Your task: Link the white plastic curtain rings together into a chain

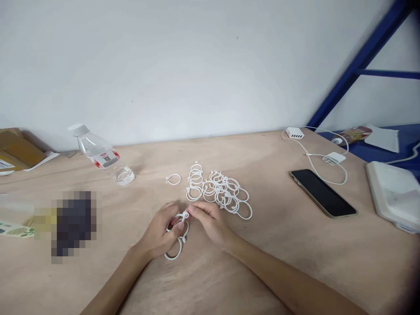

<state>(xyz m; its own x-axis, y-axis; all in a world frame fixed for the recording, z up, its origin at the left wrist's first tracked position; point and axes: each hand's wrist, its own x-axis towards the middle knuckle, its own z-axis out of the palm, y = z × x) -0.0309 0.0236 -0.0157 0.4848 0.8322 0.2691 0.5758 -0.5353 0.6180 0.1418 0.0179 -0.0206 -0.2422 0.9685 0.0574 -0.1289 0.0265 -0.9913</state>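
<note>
My left hand (pixel 162 234) is curled around a short chain of white plastic rings (pixel 177 245) that hangs down from it onto the wooden table (pixel 278 253). My right hand (pixel 210 223) pinches the clasp of the top ring (pixel 184 216) of that chain, fingertips together. Just beyond my hands lies a pile of several loose white rings (pixel 219 190). One single white ring (pixel 173 179) lies apart, to the left of the pile.
A clear plastic water bottle (pixel 101 155) lies tilted at the back left, beside cardboard (pixel 16 151). A black phone (pixel 323 192) lies at the right, with white chargers and cables (pixel 315 151) behind it and a white box (pixel 393 192) at the far right.
</note>
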